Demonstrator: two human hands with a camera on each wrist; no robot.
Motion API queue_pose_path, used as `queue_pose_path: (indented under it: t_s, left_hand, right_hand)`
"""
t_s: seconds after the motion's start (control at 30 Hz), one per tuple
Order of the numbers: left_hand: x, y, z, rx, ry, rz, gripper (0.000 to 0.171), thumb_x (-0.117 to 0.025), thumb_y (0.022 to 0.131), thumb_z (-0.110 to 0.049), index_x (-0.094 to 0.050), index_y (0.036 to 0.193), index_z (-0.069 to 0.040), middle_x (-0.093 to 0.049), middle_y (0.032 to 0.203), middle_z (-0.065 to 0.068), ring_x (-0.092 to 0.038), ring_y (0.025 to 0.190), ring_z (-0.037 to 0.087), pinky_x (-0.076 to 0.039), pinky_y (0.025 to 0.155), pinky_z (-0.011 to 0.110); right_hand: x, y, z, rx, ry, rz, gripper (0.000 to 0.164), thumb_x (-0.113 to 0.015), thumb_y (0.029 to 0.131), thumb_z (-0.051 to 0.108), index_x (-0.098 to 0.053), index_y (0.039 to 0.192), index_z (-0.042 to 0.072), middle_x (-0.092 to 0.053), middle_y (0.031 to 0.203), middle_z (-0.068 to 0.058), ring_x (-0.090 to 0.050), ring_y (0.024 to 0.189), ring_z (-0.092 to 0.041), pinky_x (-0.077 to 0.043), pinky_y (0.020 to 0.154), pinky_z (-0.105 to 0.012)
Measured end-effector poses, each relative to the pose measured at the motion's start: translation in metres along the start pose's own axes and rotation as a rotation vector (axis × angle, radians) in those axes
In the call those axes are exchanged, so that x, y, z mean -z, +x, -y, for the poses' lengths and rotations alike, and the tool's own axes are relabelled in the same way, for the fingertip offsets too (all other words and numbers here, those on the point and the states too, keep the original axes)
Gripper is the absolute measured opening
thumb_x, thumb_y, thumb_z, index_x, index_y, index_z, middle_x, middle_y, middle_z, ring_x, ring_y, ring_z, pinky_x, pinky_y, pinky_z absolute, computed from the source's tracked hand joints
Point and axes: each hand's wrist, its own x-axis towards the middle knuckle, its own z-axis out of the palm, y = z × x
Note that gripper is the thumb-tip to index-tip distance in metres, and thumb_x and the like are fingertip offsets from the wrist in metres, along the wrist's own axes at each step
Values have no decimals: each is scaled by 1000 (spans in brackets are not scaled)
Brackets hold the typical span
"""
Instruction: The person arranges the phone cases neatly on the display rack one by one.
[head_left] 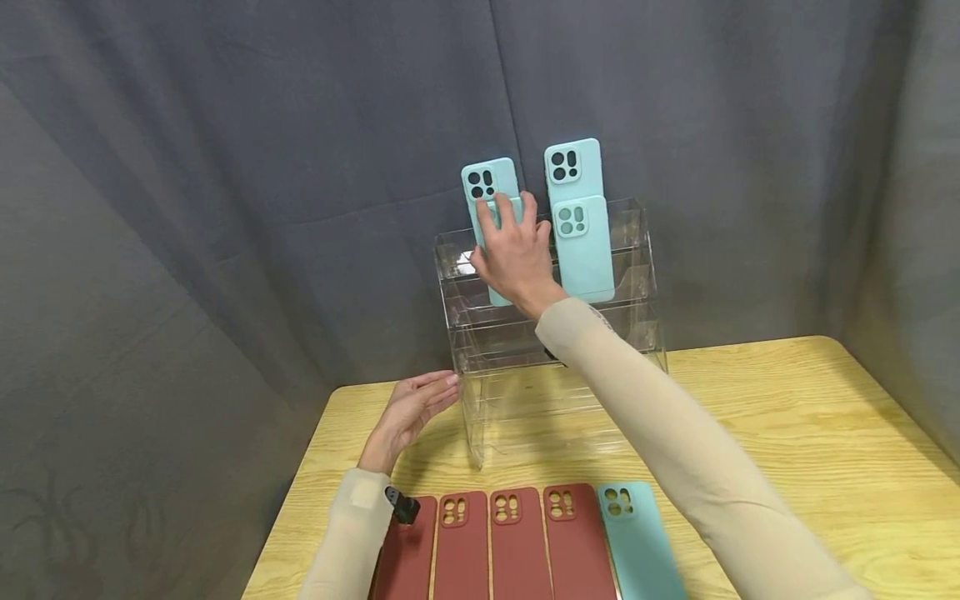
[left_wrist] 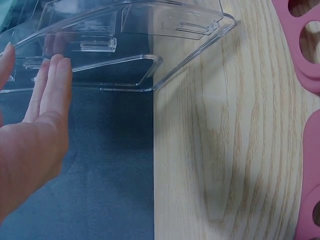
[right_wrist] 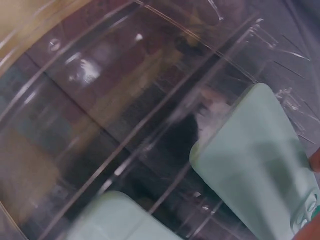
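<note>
Right grip [head_left: 517, 257] pinched a turquoise case [right_wrist: 250, 157] — best seated squarely — while straight-fingered left grip [head_left: 411, 410] flanked the clear rack [head_left: 491, 362].

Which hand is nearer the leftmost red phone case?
Left. The left hand is just beyond the red phone case; the right hand is farther off, up at the clear display rack.

Phone case [right_wrist: 250, 160] in my right hand [head_left: 516, 254] looks like smooth matt plastic, the rack [head_left: 495, 365] right under it's super glossy clear plastic, table [head_left: 750, 400] below my grip's grained wood, curtain [head_left: 337, 167] behind's just dull cloth.
</note>
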Motion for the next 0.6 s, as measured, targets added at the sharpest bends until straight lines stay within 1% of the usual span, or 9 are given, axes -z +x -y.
queue_pose_path:
  t_s: [0.13,0.27,0.4,0.53,0.6]
  left_hand:
    - [0,-1,0,-2,13,11,47,-69,103,-12,-56,144,6,-68,140,19,-74,118,19,-59,110,36]
    - [0,-2,0,1,18,9,47,-69,103,-12,-56,144,7,-69,138,18,-74,118,20,-59,109,36]
    - [0,-2,0,6,6,3,46,-70,102,-12,-58,142,5,-71,136,16,-75,116,19,-59,110,37]
    - [-1,-2,-1,2,21,4,46,-69,103,-13,-57,143,6,-70,137,16,-75,116,18,-55,115,42]
    - [-1,-3,-1,0,32,8,48,-69,103,-13,-56,145,6,-70,137,15,-74,117,18,-55,115,42]
  right_hand:
    - [-6,-5,-2,-10,-13,25,66,-73,94,35,-50,153,14,-53,152,-17,-42,143,-51,-58,80,-61]
    - [-10,-9,-3,-2,-24,39,67,-73,94,36,-50,153,14,-52,152,-18,-42,143,-51,-58,79,-60]
    - [-13,-12,-1,7,-38,19,67,-75,92,36,-52,151,15,-53,151,-18,-43,142,-50,-58,78,-58]
    - [-16,-12,2,25,-50,-5,67,-78,90,35,-53,150,14,-54,150,-18,-45,140,-50,-57,76,-57]
    - [-17,-12,4,34,-57,-6,67,-77,91,35,-53,150,14,-54,150,-18,-45,141,-50,-56,75,-56]
